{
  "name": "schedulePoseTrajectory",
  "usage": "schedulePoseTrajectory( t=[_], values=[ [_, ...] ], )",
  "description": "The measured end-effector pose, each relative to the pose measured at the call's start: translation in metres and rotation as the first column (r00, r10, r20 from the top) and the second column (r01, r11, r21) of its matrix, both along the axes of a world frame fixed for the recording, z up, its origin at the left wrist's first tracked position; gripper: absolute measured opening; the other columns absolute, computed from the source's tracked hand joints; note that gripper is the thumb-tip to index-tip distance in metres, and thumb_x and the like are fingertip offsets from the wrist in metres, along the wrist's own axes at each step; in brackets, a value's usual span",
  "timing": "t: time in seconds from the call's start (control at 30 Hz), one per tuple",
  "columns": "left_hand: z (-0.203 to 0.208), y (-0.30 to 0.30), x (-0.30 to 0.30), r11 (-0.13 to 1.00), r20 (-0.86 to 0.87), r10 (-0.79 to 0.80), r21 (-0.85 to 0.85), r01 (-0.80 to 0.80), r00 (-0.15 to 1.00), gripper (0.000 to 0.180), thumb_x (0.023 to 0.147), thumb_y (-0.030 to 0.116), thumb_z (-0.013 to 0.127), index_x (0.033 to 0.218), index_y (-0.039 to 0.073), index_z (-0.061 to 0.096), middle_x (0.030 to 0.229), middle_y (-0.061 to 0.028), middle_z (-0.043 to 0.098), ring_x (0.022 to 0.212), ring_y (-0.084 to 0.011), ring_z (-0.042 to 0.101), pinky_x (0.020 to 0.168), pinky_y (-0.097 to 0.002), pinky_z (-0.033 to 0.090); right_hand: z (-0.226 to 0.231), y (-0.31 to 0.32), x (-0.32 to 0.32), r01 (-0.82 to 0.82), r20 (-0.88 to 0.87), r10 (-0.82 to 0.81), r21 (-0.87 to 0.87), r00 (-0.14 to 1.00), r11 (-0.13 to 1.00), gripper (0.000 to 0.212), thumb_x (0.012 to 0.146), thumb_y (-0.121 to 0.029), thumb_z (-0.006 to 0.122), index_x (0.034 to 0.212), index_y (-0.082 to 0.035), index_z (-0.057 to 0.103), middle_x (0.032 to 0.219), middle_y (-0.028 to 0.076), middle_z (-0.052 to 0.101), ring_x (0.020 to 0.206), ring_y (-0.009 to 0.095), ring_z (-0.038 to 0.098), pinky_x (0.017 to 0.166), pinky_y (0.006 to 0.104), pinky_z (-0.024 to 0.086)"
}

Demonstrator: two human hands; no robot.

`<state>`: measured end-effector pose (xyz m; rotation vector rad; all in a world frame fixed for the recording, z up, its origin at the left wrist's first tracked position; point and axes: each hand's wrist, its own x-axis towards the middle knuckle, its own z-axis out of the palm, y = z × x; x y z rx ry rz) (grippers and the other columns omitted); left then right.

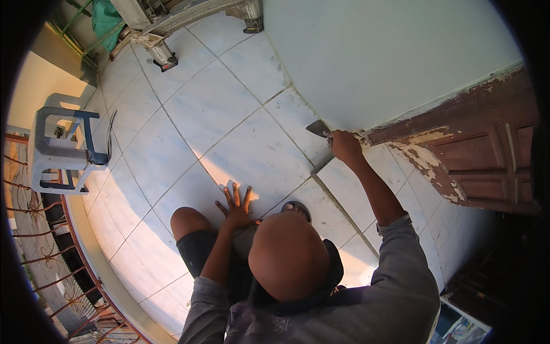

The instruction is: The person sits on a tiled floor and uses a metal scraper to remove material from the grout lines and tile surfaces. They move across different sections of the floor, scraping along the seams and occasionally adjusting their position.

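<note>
In my right hand (pixel 345 146) is a putty knife (pixel 317 128) with a broad grey blade. My fingers are wrapped round its handle, which they mostly hide. The blade is close to the foot of the pale wall (pixel 389 46), near the lower corner of the door frame. Whether it touches the floor I cannot tell. My left hand (pixel 236 211) rests on the white floor tiles (pixel 223 126) with its fingers spread, holding nothing. It lies beside my bent knee and my sandalled foot.
A brown panelled door (pixel 487 149) with peeling paint stands at the right, beside a low tile step (pixel 344 212). A plastic stool (pixel 63 146) is at the left, by a rusty railing (pixel 74 252). Scaffold-like legs (pixel 164 57) stand at the far end, near a green cloth (pixel 106 23).
</note>
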<state>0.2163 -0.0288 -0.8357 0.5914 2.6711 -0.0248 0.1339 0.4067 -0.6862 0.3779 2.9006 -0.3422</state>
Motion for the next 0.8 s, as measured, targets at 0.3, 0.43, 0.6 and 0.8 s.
schedulePoseTrajectory(
  t=[0.3, 0.43, 0.6, 0.8],
  values=[
    [0.029, 0.002, -0.005, 0.997, 0.171, 0.060, 0.037, -0.067, 0.983, 0.145, 0.056, 0.078, 0.082, 0.166, 0.035, -0.003, 0.166, -0.0203, -0.031, 0.146, -0.0510, -0.036, 0.100, -0.0874, -0.012, 0.010, -0.005, -0.026, -0.004, 0.012, 0.004, -0.043, 1.000, 0.999, 0.025, 0.099, -0.029, 0.059, 0.101, -0.009, 0.075, 0.095, 0.020, 0.074, 0.095, 0.038, 0.072, 0.083, 0.0518, 0.057],
    [0.048, 0.022, -0.010, 0.997, 0.278, 0.036, 0.057, -0.054, 0.960, 0.143, 0.059, 0.078, 0.082, 0.166, 0.035, -0.004, 0.166, -0.0203, -0.032, 0.146, -0.0513, -0.036, 0.100, -0.0869, -0.013, -0.006, -0.010, -0.045, 0.030, -0.017, -0.029, 0.028, 0.999, 0.999, 0.025, 0.099, -0.024, 0.060, 0.114, -0.014, 0.076, 0.095, 0.022, 0.074, 0.091, 0.041, 0.072, 0.084, 0.0518, 0.057],
    [0.057, 0.005, -0.018, 0.998, 0.227, 0.057, 0.015, -0.062, 0.972, 0.143, 0.059, 0.079, 0.080, 0.166, 0.034, -0.004, 0.165, -0.0220, -0.033, 0.146, -0.0521, -0.036, 0.100, -0.0866, -0.013, 0.017, -0.031, -0.050, -0.007, 0.046, 0.007, -0.007, 0.999, 1.000, 0.024, 0.099, -0.026, 0.058, 0.104, -0.010, 0.074, 0.099, 0.018, 0.075, 0.095, 0.036, 0.073, 0.084, 0.0497, 0.058],
    [0.063, 0.019, -0.020, 0.992, 0.497, 0.093, 0.024, -0.121, 0.863, 0.144, 0.059, 0.080, 0.080, 0.166, 0.032, -0.004, 0.164, -0.0248, -0.033, 0.146, -0.0536, -0.036, 0.099, -0.0868, -0.012, -0.002, -0.021, -0.083, 0.061, 0.066, -0.062, 0.021, 0.996, 0.998, 0.024, 0.099, -0.026, 0.058, 0.105, -0.009, 0.074, 0.102, 0.019, 0.074, 0.098, 0.036, 0.073, 0.085, 0.0509, 0.057]
  ],
)
